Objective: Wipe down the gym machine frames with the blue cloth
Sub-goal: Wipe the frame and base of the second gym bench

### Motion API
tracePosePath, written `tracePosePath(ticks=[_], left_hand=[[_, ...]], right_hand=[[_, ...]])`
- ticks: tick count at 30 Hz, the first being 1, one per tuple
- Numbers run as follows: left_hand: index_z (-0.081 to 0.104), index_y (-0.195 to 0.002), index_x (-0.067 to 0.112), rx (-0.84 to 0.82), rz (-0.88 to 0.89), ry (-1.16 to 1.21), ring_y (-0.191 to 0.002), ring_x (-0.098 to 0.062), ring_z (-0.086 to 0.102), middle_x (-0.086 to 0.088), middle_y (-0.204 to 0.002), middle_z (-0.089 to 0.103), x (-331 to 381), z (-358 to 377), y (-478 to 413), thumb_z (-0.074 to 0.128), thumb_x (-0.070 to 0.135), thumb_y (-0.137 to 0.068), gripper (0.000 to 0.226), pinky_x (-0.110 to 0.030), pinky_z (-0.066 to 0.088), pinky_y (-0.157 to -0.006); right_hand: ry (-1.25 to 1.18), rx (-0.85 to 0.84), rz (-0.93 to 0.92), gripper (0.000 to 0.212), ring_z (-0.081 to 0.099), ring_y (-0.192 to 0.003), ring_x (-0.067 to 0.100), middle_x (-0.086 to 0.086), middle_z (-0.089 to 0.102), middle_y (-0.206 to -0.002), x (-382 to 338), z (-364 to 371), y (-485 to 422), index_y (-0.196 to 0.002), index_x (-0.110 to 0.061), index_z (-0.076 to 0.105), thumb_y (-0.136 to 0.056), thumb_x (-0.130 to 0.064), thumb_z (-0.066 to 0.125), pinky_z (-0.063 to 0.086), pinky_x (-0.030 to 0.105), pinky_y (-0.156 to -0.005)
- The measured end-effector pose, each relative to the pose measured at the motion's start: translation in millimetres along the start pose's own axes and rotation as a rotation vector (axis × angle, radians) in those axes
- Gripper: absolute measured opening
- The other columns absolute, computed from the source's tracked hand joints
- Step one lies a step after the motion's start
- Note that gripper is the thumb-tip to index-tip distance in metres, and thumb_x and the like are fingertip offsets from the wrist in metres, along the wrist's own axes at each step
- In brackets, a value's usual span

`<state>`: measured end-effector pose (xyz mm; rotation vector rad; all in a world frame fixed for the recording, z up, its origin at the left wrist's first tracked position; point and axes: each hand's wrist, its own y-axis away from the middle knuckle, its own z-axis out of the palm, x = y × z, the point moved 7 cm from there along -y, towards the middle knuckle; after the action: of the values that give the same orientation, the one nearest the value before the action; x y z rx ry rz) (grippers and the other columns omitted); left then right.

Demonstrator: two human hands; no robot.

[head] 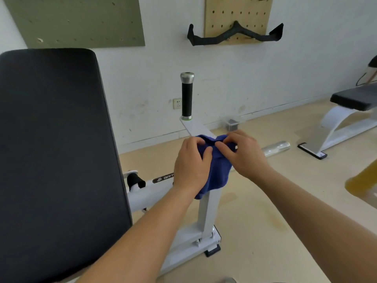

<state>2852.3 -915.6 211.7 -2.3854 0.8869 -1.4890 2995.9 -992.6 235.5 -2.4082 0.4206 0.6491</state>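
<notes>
Blue cloth [214, 170]: bunched over the top of the white upright post [208, 213] at picture centre, with a loose end hanging down the post's front. The post's top is hidden by it.
Left hand [190, 164]: placed at 9 o'clock of the cloth. Its fingers are curled over the fabric and the thumb is pressed in, so the cloth is gripped.
Right hand [242, 154]: placed at 3 o'clock of the cloth. A fold at the top edge is pinched by bent fingertips.
Frame: below the cloth, the post is seen down to a bolted foot at 6 o'clock. A flat plate runs toward 12 o'clock to a black handle grip [186, 97] with a metal cap.
Logo: printed on the white tube at 9 o'clock and cut short by the left wrist.
Back pad [55, 150]: black, filling the 9 o'clock side, cropped by the left and bottom edges.
Clear cylinder [277, 147]: lying on the floor at 3 o'clock, one end hidden behind the right hand.
Second bench [355, 99]: at 2 o'clock, cropped by the right edge.
Yellow shape [361, 180]: at 4 o'clock, too blurred to be identified.
Pegboard [238, 9]: at 12 o'clock, cropped by the top edge, with a black bar [234, 36] hung on it.
</notes>
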Motion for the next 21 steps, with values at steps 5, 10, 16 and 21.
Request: tracePosePath(ticks=[5, 10, 16, 21], left_hand=[[0.048, -0.141, 0.022, -0.144, 0.026, 0.059, -0.136, 0.003, 0.034, 0.015, -0.149, 0.04, 3, 32, -13, 0.032, 0.014, -0.102, 0.043, -0.017, 0.03, -0.108], [0.037, -0.15, 0.022, -0.19, 0.137, 0.118, -0.146, 0.007, 0.01, 0.027, -0.148, 0.023, -12, 38, -4, 0.027, 0.032, -0.104, 0.049, -0.005, 0.011, -0.111], [0.042, -0.147, 0.018, -0.265, 0.147, -0.08, -0.148, -0.006, 0.015, 0.01, -0.156, 0.031, -25, 42, -58, 0.03, 0.02, -0.107, 0.042, -0.01, 0.012, -0.11], [0.069, -0.111, 0.028, -0.074, 0.102, -0.17, -0.108, -0.014, 0.057, 0.009, -0.118, 0.064, -24, 26, -87, 0.048, 0.03, -0.099, 0.024, -0.03, 0.047, -0.083]], right_hand=[[-0.054, -0.079, -0.059, 0.039, 0.058, -0.102, 0.01, -0.015, 0.061, -0.116, -11, 7, 2, -0.136, -0.03, 0.054, -0.099, -0.018, 0.052, 0.047, 0.027, -0.087], [-0.036, -0.238, -0.112, 0.041, 0.035, -0.138, 0.01, -0.005, 0.039, -0.156, -9, 21, 16, -0.144, -0.026, 0.049, -0.106, -0.031, 0.036, 0.034, 0.027, -0.11], [0.104, -0.449, -0.102, 0.046, 0.047, -0.13, 0.027, 0.002, 0.044, -0.15, -4, 49, -37, -0.151, -0.021, 0.037, -0.106, -0.03, 0.032, 0.036, 0.037, -0.106], [0.12, -0.505, -0.046, 0.042, 0.055, -0.12, 0.029, 0.006, 0.059, -0.138, 3, 64, -76, -0.147, -0.03, 0.044, -0.106, -0.032, 0.032, 0.039, 0.034, -0.096]])
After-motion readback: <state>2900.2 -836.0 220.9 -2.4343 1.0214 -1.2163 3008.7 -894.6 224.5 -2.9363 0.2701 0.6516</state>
